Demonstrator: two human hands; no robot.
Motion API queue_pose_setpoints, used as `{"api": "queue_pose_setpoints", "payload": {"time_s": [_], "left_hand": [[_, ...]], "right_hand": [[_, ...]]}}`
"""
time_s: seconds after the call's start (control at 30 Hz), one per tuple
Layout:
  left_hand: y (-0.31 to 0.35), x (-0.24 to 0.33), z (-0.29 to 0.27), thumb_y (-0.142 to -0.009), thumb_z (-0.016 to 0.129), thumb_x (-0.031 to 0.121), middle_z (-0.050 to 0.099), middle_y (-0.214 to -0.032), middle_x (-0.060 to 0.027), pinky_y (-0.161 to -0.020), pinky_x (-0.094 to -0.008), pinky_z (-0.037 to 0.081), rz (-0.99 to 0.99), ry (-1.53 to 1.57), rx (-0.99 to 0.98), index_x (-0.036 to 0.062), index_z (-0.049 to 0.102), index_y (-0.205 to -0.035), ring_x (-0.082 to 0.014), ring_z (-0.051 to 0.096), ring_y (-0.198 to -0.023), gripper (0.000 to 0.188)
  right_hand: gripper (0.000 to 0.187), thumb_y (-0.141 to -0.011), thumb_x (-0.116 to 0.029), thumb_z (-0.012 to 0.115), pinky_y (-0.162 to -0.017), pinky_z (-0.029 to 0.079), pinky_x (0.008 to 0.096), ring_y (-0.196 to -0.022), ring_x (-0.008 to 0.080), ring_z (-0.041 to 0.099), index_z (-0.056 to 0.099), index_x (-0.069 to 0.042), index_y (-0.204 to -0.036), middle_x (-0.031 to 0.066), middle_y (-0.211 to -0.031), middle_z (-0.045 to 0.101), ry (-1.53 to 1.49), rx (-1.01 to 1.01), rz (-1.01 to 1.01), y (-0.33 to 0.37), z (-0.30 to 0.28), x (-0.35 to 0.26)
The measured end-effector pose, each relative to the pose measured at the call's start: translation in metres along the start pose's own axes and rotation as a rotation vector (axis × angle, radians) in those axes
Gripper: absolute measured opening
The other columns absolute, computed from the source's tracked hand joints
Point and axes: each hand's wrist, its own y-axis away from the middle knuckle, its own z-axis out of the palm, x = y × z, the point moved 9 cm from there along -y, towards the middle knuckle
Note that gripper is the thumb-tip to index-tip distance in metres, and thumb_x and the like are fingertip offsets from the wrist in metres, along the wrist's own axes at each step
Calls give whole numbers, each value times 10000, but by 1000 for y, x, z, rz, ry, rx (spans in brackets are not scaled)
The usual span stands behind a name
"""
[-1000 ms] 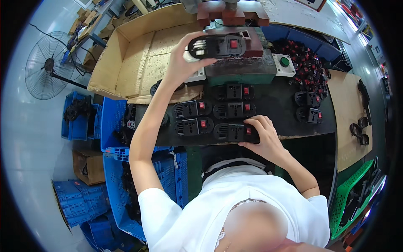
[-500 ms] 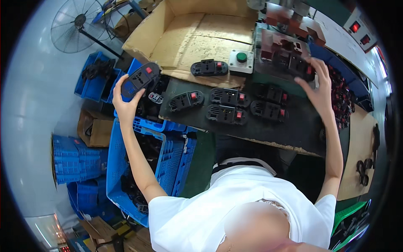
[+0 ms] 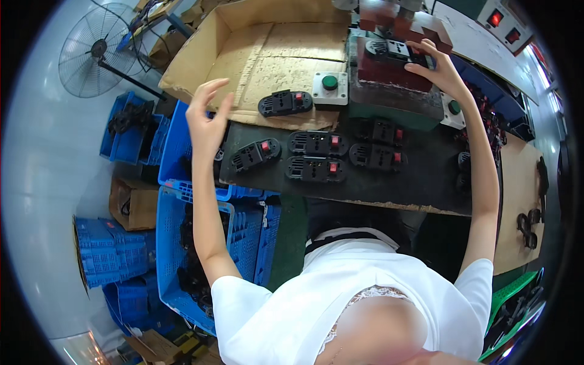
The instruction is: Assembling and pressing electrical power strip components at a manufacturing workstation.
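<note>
My left hand (image 3: 207, 120) hangs above the left end of the dark bench (image 3: 389, 188), fingers spread and holding nothing. Far right, my right hand (image 3: 439, 68) rests its fingers on a black socket part (image 3: 396, 51) seated on the red fixture (image 3: 389, 73) of a green press. Several black socket parts with red switches lie on the bench, among them one (image 3: 255, 152) nearest my left hand and one (image 3: 285, 102) on the cardboard edge.
An open cardboard box (image 3: 261, 52) stands behind the bench. Green push buttons (image 3: 329, 83) sit beside the press. Blue crates (image 3: 182, 237) holding black parts stand at the left, a floor fan (image 3: 97, 52) beyond them. More black parts fill a bin (image 3: 486, 121) at the right.
My left hand held a black socket part over the blue crates; now it is empty and raised. My right hand moved from the bench's right side up onto the part on the fixture.
</note>
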Motion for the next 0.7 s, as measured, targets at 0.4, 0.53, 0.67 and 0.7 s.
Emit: {"api": "queue_pose_setpoints", "payload": {"time_s": [0.4, 0.53, 0.67, 0.7], "left_hand": [[-13, 50, 166, -806, 657, 70, 610, -1087, -142, -875, -385, 469, 421, 22, -462, -21, 612, -1070, -340, 588, -1000, 283], [-15, 54, 178, -791, 658, 59, 612, -956, -105, -823, -387, 475, 416, 48, -481, -24, 639, -921, -321, 600, -909, 155], [-16, 61, 176, -773, 657, 56, 601, -910, -99, -769, -403, 481, 527, -30, -468, -16, 641, -887, -325, 598, -836, 136], [-18, 61, 178, -767, 656, 55, 600, -899, -105, -749, -408, 482, 539, -69, -512, -12, 646, -878, -328, 597, -826, 130]], "right_hand": [[186, -808, -78, 693, -789, 467, 336, -897, 274, 589, 604, 38, -923, 117, -963, 599, 240, 106, -13, 100, -57, -1], [137, -797, 6, 673, -761, 467, 327, -893, 273, 581, 565, 54, -867, 120, -939, 583, 160, 167, 35, 130, -48, 5], [157, -784, 28, 665, -776, 461, 354, -913, 300, 554, 524, 47, -849, 118, -949, 533, 313, 179, -41, 128, -38, -16], [166, -781, 22, 668, -781, 458, 358, -917, 302, 551, 520, 45, -853, 117, -965, 525, 336, 188, -29, 128, -39, -18]]}}
